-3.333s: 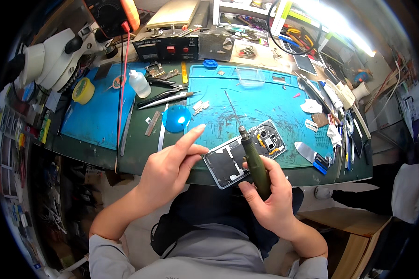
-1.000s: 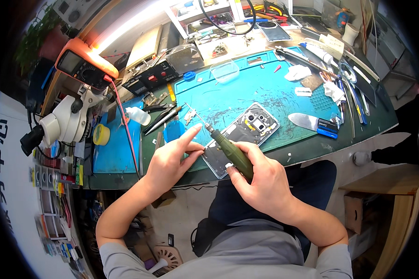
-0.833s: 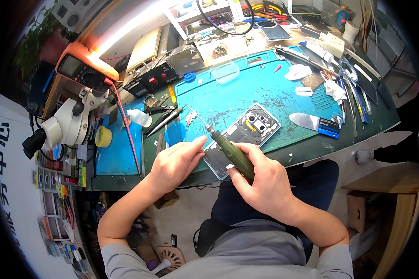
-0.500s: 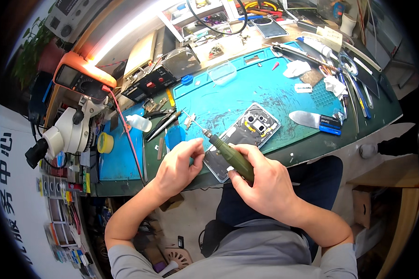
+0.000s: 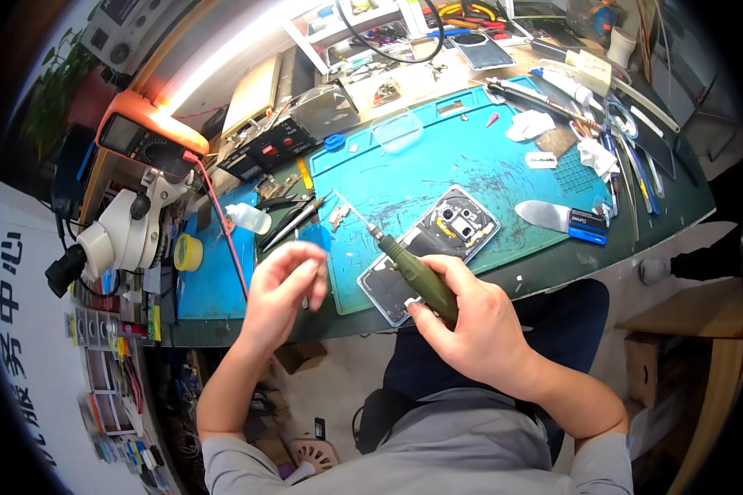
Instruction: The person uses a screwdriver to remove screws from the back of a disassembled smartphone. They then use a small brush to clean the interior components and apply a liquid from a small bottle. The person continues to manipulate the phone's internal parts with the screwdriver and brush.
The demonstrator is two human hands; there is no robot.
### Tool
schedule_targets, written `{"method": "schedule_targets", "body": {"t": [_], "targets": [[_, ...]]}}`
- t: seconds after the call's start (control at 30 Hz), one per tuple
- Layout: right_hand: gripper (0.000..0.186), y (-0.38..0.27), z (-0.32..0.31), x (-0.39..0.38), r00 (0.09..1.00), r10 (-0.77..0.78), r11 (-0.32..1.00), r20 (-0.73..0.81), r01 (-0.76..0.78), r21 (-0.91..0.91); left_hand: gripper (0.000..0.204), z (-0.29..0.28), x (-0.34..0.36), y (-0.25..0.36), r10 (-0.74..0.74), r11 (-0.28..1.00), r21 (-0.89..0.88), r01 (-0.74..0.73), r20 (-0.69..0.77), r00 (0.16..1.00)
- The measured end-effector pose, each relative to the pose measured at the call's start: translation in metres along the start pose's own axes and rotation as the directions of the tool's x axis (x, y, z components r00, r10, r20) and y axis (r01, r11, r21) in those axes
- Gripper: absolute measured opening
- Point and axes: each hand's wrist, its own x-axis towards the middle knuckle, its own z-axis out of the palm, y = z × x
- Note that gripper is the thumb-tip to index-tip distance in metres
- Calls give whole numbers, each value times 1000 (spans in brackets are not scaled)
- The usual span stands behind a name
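Note:
My right hand (image 5: 479, 330) is wrapped round the thick green body of a hand-held rotary tool (image 5: 421, 282). Its metal chuck carries a long thin bit that points up and left over the blue mat. Beneath the tool lies an opened phone (image 5: 451, 235), tilted on the mat's near edge, with its camera module showing at the far end; the tool and my fingers hide part of its middle. My left hand (image 5: 285, 289) hovers at the bench's front edge, left of the phone, fingers loosely curled and somewhat apart. I see nothing in it.
The blue work mat (image 5: 388, 186) covers the bench. To its right lie a flat metal pry blade (image 5: 545, 214) and several tools. A white bottle (image 5: 249, 219), tweezers, an orange multimeter (image 5: 144, 136) and a microscope (image 5: 120, 235) stand left. A clear tray (image 5: 396, 132) sits farther back.
My left hand has drawn away from the tool's chuck, moving left, and its fingers have loosened. The rotary tool stays in my right hand, almost unmoved.

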Motion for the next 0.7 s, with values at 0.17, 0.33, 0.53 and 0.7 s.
{"method": "schedule_targets", "body": {"t": [0.17, 0.33, 0.53, 0.7], "targets": [[46, -2, -13, -2, 996, -80, 996, 28, 78, 50, 12, -28, -105, -9, -38, 935, 356, 10, 73, 997], [63, -6, -54, -15, 952, -168, 935, 255, 236, -266, 16, -39, -161, -48, -30, 833, 552, 35, -19, 999], [69, -28, -88, -4, 887, -154, 771, 434, 383, -509, 24, -26, -147, -58, 79, 781, 619, -85, 37, 996], [61, -44, -89, 5, 851, -170, 711, 496, 455, -536, 34, 18, -88, -53, 641, 615, 607, -502, -14, 768]]}}
